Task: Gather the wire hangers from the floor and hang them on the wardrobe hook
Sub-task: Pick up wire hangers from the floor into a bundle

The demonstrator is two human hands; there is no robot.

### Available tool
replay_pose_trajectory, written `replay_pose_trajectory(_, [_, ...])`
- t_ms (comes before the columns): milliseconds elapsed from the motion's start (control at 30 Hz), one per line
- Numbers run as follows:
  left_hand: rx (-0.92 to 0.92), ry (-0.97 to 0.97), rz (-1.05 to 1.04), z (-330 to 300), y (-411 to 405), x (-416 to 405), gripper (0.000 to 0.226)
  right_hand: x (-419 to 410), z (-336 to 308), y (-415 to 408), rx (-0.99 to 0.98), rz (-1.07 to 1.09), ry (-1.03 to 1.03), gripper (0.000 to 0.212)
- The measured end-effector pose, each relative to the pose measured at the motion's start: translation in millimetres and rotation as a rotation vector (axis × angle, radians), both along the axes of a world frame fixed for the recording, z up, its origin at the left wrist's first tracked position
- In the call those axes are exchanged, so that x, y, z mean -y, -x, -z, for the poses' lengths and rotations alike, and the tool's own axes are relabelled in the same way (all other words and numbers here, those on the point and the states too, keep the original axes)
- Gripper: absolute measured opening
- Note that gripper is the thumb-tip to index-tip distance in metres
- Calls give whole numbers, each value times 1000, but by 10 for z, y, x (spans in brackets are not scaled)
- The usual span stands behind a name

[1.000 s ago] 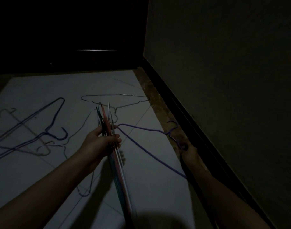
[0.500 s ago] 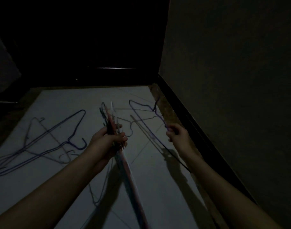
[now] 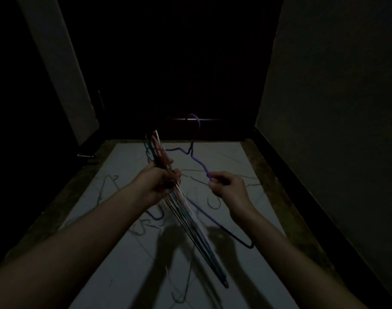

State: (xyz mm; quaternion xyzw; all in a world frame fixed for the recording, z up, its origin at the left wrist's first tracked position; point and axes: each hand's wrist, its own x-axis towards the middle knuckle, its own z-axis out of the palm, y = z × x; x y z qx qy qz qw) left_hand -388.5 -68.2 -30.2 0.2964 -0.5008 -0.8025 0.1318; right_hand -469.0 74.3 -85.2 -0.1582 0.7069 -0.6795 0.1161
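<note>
The room is dim. My left hand [image 3: 161,181] grips a bundle of several coloured wire hangers [image 3: 190,226], which slants from upper left down to lower right. My right hand [image 3: 226,188] pinches a purple wire hanger [image 3: 198,162] by its shoulder, held up off the floor with its hook [image 3: 194,118] at the top, just right of the bundle. More wire hangers lie on the pale floor: a faint one at the left [image 3: 108,184], one below my hands [image 3: 150,217] and one near my right wrist [image 3: 215,204]. No wardrobe hook can be made out.
A pale floor [image 3: 128,264] runs ahead between a dark wall on the right [image 3: 335,130] and a dark opening on the left. A dark door or cabinet front [image 3: 179,74] closes off the far end. A lighter panel [image 3: 63,70] leans at the upper left.
My right hand has lifted the purple hanger off the floor and brought it up beside the bundle. The view has tilted upward, and my left hand has raised the bundle.
</note>
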Motion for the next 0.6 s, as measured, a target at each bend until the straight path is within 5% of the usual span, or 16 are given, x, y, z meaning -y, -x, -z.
replay_pose_trajectory(267, [-11, 113, -34, -351, -66, 498, 42, 558, -407, -333, 55, -216, -50, 21])
replay_pose_trajectory(600, [-225, -90, -141, -61, -410, 1122, 39, 1173, -466, -705, 207, -372, -172, 18])
